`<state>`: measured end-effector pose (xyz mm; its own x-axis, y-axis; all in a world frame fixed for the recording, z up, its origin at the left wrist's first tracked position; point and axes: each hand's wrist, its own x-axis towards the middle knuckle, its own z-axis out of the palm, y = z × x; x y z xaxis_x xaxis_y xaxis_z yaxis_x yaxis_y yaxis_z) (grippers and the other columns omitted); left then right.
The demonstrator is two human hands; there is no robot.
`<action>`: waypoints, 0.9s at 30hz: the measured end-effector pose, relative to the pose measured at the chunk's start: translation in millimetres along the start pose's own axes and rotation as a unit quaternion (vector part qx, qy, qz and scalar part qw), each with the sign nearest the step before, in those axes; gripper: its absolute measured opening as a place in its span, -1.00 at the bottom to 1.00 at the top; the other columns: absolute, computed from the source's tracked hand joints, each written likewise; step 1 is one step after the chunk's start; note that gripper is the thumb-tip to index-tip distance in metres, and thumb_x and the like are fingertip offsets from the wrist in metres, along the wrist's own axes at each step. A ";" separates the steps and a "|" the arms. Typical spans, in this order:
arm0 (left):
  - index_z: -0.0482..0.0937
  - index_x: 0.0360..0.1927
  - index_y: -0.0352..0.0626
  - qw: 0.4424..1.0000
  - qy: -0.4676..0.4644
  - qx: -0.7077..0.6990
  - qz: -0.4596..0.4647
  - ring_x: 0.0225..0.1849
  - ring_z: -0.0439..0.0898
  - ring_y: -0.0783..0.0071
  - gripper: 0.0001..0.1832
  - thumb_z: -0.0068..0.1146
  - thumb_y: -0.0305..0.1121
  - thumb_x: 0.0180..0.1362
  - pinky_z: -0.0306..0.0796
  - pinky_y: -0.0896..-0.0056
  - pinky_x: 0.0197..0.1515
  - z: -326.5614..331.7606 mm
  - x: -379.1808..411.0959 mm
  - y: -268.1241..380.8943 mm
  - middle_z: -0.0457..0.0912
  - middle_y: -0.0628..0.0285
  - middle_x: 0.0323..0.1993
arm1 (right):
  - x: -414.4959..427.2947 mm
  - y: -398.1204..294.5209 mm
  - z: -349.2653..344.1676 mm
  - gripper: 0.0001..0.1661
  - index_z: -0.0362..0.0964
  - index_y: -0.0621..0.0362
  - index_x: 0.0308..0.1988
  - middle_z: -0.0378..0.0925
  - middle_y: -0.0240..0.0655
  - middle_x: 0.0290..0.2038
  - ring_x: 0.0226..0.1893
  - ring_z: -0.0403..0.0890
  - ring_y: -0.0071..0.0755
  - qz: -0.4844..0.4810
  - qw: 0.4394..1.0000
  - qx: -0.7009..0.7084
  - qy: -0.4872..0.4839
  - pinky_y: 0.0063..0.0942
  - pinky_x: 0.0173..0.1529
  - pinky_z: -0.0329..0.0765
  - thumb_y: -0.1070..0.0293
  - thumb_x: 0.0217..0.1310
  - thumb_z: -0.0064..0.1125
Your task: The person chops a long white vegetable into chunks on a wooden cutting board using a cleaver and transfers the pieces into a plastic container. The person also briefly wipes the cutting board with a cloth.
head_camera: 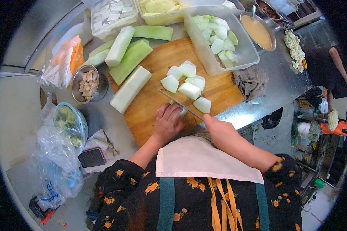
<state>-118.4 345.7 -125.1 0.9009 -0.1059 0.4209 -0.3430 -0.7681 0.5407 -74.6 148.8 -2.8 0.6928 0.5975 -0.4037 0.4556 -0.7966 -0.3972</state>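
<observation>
My left hand (168, 122) presses a piece of pale green melon or gourd (183, 111) against the wooden cutting board (144, 127), its fingers bent over the piece. In my right hand (219, 128) is the handle of a knife (180, 104), whose thin blade crosses just in front of my left fingers. Several cut pale chunks (190, 90) lie on the board beyond the blade. A long peeled strip (131, 89) rests at the board's left side, and more green strips (131, 60) are heaped at its upper left corner.
A plastic container of cut chunks (237, 57) overlaps the board's top right. A dark cloth (250, 82) lies beside it. At left are a metal bowl of diced food (88, 83), a covered basin (70, 124) and a phone (92, 158). Another person (325, 69) is at far right.
</observation>
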 end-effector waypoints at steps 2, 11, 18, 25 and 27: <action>0.43 -0.11 -0.09 1.000 0.016 0.000 0.014 0.00 0.36 0.15 -0.53 0.15 -0.44 -0.22 0.25 0.19 0.00 4.7 1.3 -1.9 0.43 0.21 -0.05 | 20.1 -1.0 11.0 -0.79 0.14 0.21 -0.23 0.49 -0.04 -0.44 -0.44 0.55 0.11 0.008 1.000 -0.015 0.008 -0.07 -0.41 0.48 0.52 0.06 -0.11; 0.42 -0.16 -0.09 0.999 0.035 -0.003 0.002 -0.01 0.37 0.12 -0.57 0.16 -0.44 -0.23 0.27 0.13 0.00 8.3 -7.7 -6.9 0.44 0.19 -0.09 | 2.3 -13.2 -19.7 -0.81 0.12 0.20 -0.23 0.50 -0.03 -0.43 -0.45 0.57 0.11 -0.035 0.999 -0.009 -0.002 -0.07 -0.42 0.49 0.50 0.08 -0.15; 0.42 -0.17 -0.10 0.999 0.037 0.000 -0.001 -0.01 0.39 0.11 -0.57 0.16 -0.44 -0.23 0.27 0.14 0.00 5.4 -3.4 0.2 0.44 0.18 -0.10 | 30.7 2.4 15.3 -0.75 0.10 0.20 -0.19 0.51 -0.01 -0.44 -0.44 0.58 0.12 -0.033 0.999 -0.030 0.006 -0.07 -0.41 0.50 0.52 0.06 -0.12; 0.42 -0.24 -0.13 0.999 0.047 -0.010 -0.007 -0.02 0.39 0.12 -0.63 0.16 -0.44 -0.23 0.24 0.13 0.06 8.6 -7.2 -0.9 0.44 0.15 -0.14 | 12.1 -0.2 11.4 -0.79 0.10 0.19 -0.23 0.48 0.02 -0.46 -0.44 0.55 0.15 -0.043 0.999 -0.020 0.011 -0.03 -0.42 0.46 0.52 0.07 -0.14; 0.42 -0.26 -0.09 0.998 0.068 0.003 -0.010 -0.02 0.39 0.13 -0.65 0.17 -0.42 -0.22 0.26 0.16 -0.01 9.6 -7.8 2.8 0.44 0.19 -0.14 | 22.1 2.1 28.4 -0.81 0.10 0.19 -0.26 0.46 0.02 -0.52 -0.46 0.52 0.20 -0.040 0.998 -0.005 0.043 -0.01 -0.43 0.43 0.50 0.07 -0.12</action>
<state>-123.8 338.4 -133.9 0.8630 -0.0042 0.5052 -0.3230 -0.7736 0.5452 -74.2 162.9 -36.0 0.6994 0.6495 -0.2983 0.5164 -0.7477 -0.4175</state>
